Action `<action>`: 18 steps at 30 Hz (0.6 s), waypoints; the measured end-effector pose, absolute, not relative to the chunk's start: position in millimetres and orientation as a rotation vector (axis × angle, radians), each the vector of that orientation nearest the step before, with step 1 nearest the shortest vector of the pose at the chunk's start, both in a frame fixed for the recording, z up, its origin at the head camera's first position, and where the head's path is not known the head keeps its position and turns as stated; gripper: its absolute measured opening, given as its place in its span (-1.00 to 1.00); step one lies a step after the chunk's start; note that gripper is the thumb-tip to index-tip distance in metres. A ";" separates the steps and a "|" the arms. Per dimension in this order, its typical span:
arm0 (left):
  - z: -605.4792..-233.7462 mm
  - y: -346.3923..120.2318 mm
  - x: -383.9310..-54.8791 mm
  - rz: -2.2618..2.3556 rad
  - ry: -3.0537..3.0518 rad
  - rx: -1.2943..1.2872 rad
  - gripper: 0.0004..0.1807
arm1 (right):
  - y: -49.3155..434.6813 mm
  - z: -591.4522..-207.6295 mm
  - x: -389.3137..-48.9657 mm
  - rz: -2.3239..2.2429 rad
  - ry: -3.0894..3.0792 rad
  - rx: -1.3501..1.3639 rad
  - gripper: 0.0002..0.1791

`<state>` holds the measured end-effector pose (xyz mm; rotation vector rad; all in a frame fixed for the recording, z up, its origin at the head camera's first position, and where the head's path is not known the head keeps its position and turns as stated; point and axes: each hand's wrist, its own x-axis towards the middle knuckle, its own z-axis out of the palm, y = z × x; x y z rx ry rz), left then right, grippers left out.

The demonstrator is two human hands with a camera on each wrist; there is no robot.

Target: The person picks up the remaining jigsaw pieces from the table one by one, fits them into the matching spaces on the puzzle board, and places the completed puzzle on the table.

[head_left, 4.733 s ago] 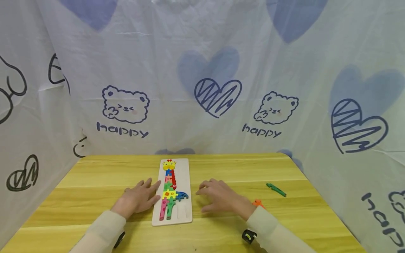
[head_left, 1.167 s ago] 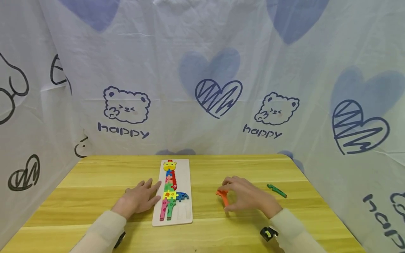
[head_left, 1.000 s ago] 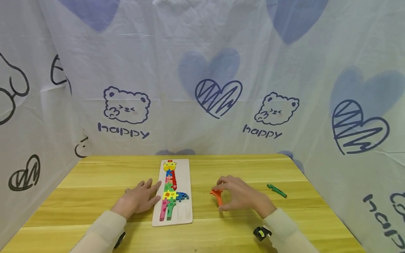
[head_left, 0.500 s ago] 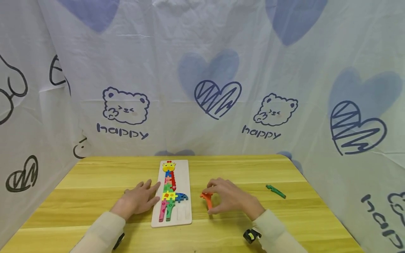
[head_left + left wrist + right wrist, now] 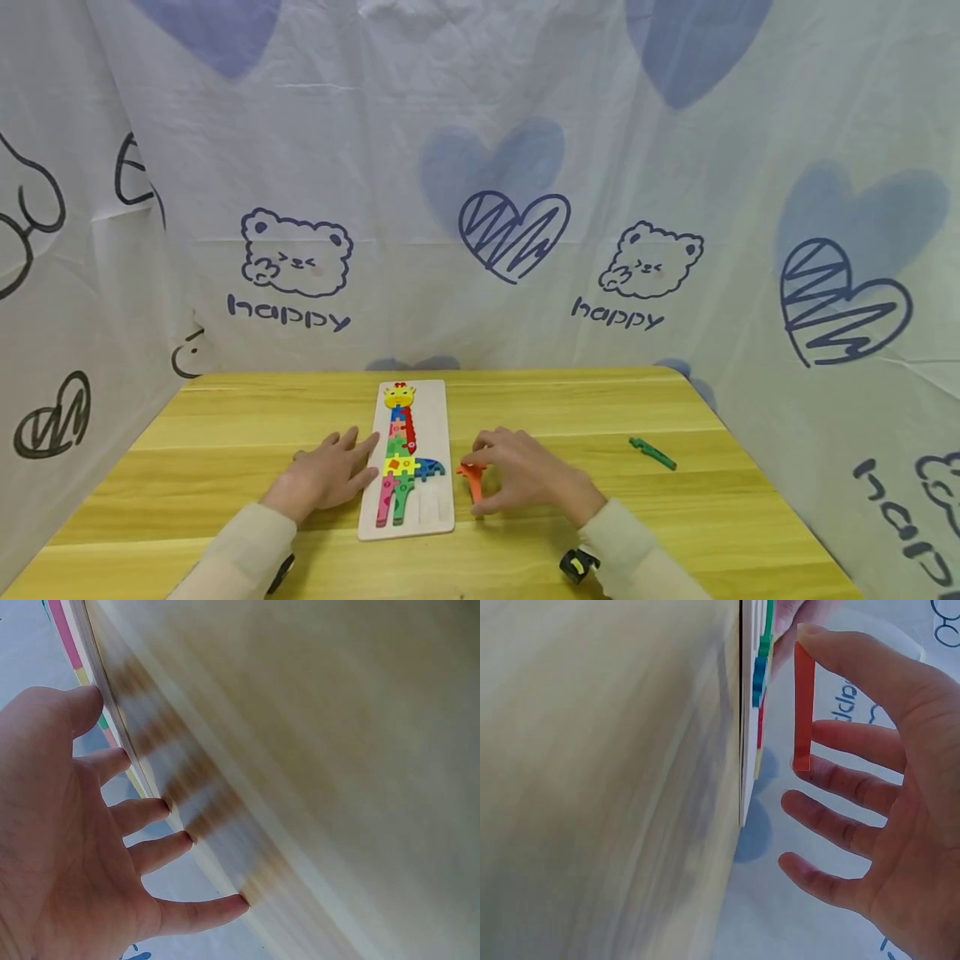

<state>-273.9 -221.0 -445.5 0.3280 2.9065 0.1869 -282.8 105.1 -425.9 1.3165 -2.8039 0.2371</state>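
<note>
A white puzzle board (image 5: 431,417) lies on the table with a giraffe of interlocking coloured pieces on it. Two bare leg-shaped recesses show at its lower right. My left hand (image 5: 327,473) rests at the board's left edge, fingers spread, fingertips and thumb touching the table and edge in the left wrist view. Just right of the board, my right hand (image 5: 522,472) pinches an orange puzzle piece (image 5: 473,479) between thumb and fingers. In the right wrist view that orange piece (image 5: 803,709) is seen edge-on, above the table, with the ring and little fingers free of it.
A green puzzle piece (image 5: 652,453) lies by itself on the right of the wooden table (image 5: 585,400). A white curtain (image 5: 405,275) printed with hearts and bears hangs behind the table and along both sides.
My right hand took up the orange piece from the table's right side and has carried it left, close to the board. The left hand has stayed at the board's edge.
</note>
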 end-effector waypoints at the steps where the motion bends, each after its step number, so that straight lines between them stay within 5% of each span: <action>1: -445.6 -221.2 -273.7 0.187 2.908 0.330 -0.27 | 103.0 -426.5 -282.6 0.230 -2.803 1.317 -0.29; 18: -445.8 -221.9 -273.9 0.189 2.908 0.333 -0.27 | 82.7 -425.6 -280.6 0.158 -2.821 1.305 -0.30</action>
